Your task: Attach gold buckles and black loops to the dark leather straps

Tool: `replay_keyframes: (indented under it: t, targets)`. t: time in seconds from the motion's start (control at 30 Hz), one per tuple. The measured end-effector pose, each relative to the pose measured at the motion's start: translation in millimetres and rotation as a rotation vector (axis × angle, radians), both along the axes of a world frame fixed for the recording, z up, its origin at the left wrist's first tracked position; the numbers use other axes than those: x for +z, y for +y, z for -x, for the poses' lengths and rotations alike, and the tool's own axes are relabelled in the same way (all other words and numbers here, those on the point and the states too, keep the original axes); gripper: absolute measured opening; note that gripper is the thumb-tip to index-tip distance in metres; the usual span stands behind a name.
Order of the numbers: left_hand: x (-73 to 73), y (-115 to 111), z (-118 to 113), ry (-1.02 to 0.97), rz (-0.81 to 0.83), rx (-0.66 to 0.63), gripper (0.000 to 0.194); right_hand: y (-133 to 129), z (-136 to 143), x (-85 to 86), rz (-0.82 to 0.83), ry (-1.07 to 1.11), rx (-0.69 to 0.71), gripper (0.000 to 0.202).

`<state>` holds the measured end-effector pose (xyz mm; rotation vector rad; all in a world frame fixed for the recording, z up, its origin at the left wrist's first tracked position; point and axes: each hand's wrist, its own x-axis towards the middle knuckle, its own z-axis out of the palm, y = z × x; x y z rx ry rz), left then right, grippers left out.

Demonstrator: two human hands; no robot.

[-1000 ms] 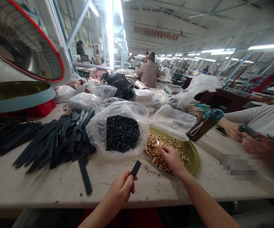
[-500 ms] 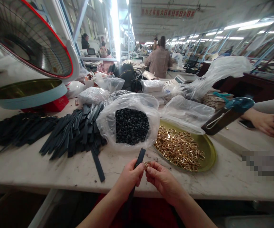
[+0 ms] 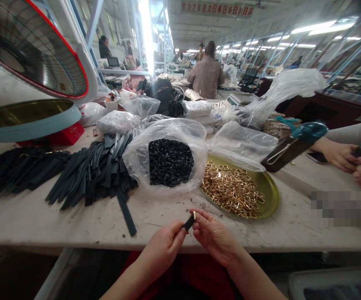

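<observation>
My left hand (image 3: 167, 241) is closed around a dark strap (image 3: 188, 223), whose short end points up and right between my hands. At that end sits a small gold buckle (image 3: 194, 215), pinched by the fingertips of my right hand (image 3: 214, 234). Whether the strap runs through the buckle or only touches it, I cannot tell. Just beyond my hands, a clear plastic bag (image 3: 133, 164) holds many small black loops (image 3: 171, 162). To its right, gold buckles (image 3: 232, 189) lie heaped on a round golden tray (image 3: 272, 196).
Dark straps (image 3: 96, 171) are piled at the left, one (image 3: 126, 214) jutting toward the table's front edge. A scale with a wide pan (image 3: 33, 125) and a fan (image 3: 36, 46) stand behind. At right are a bottle (image 3: 288, 150) and another person's hands (image 3: 343, 156).
The strap end has turned from upright to slanting right, and the buckle now sits at its tip. My hands stay close together. The whole view has shifted slightly.
</observation>
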<state>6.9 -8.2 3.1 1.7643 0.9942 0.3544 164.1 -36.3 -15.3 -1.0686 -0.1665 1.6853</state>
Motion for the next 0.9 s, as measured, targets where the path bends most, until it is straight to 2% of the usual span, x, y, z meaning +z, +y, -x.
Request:
replay_keyframes:
  t: [0.1,0.3,0.53,0.63,0.77,0.9]
  targets:
    - [0.2,-2,1,0.026,-0.062,-0.018,0.028,-7,6,-5.7,-0.058,-0.064,0.053,0.033]
    - [2.2,-2,3,0.094,-0.061,-0.127,0.027,-11,-1,-11.4,-0.142,-0.322,0.061,0.042]
    - [-3.6,-4,-1,0.045,-0.062,-0.072,0.026,-17,14,-16.9,-0.152,-0.328,0.042,0.038]
    - [-8.1,-7,-5,0.025,-0.006,-0.014,0.023,-19,17,-17.2,-0.165,-0.403,0.023,0.038]
    - [-6.0,-10,-5,0.002,0.1,0.014,0.021,-16,15,-11.1,-0.244,-0.547,-0.063,0.031]
    - [-3.1,-10,-3,-0.083,0.212,0.042,0.026,-18,17,-6.6,-0.255,-0.568,0.036,0.032]
